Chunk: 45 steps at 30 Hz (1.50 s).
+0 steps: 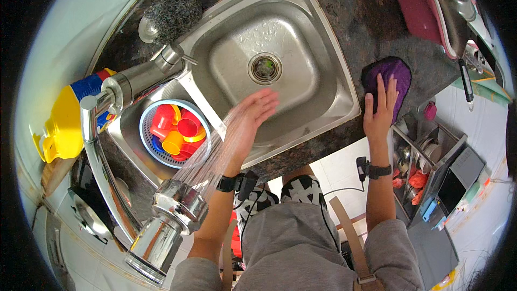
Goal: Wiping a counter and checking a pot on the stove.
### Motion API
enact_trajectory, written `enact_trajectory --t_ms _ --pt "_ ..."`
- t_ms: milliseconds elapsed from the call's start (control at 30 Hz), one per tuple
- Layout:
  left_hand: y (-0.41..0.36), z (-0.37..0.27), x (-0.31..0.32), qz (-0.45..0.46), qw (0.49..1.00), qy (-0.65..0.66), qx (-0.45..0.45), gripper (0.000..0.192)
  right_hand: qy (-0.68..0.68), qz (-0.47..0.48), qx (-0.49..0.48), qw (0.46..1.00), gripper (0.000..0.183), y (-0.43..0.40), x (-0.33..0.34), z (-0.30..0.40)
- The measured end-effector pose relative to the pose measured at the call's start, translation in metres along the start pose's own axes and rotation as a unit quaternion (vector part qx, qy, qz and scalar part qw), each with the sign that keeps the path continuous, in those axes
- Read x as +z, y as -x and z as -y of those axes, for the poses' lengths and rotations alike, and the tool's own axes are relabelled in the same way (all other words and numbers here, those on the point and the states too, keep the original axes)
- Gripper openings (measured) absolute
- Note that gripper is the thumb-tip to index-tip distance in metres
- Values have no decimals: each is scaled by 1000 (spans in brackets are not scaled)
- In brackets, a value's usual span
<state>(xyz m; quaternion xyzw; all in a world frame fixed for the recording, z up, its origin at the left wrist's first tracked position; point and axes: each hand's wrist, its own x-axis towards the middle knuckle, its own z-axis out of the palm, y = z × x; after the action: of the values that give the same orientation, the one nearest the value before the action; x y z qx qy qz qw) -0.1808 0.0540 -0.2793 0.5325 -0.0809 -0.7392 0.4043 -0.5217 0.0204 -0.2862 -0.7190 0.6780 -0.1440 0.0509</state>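
Observation:
My left hand [255,123] is held flat over the near edge of the stainless steel sink bowl [299,89], holding nothing. Water sprays across it from the chrome faucet's spray head [179,206]. Green scraps lie in the drain strainer [265,68]. To the left of that hand, a light-blue perforated basket [146,145] sits in the smaller basin, filled with red, yellow, orange and blue plastic cups and pieces. On the dark countertop right of the sink, my right hand [380,109] rests with spread fingers on a folded purple cloth [398,74].
A steel-wool scrubber [171,16] stands behind the faucet body [139,79]. At far left is a yellow detergent bottle [64,121]. A maroon plastic container [420,8] occupies the back right of the counter. Below right, a rack [444,153] holds dishes.

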Motion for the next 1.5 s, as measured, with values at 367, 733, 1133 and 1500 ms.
enact_trajectory --t_ms 367,733,1133,1500 --pt "35 22 -30 -38 990 -67 117 43 -33 334 -193 922 28 -16 36 110" --pt "67 -7 -19 -12 974 180 137 45 -136 617 -244 736 32 -3 120 151" --pt "62 27 -30 -4 984 163 67 45 -72 366 -270 888 71 -123 149 163" --pt "82 19 -39 -34 989 83 114 51 -265 146 -168 938 50 -131 98 187"
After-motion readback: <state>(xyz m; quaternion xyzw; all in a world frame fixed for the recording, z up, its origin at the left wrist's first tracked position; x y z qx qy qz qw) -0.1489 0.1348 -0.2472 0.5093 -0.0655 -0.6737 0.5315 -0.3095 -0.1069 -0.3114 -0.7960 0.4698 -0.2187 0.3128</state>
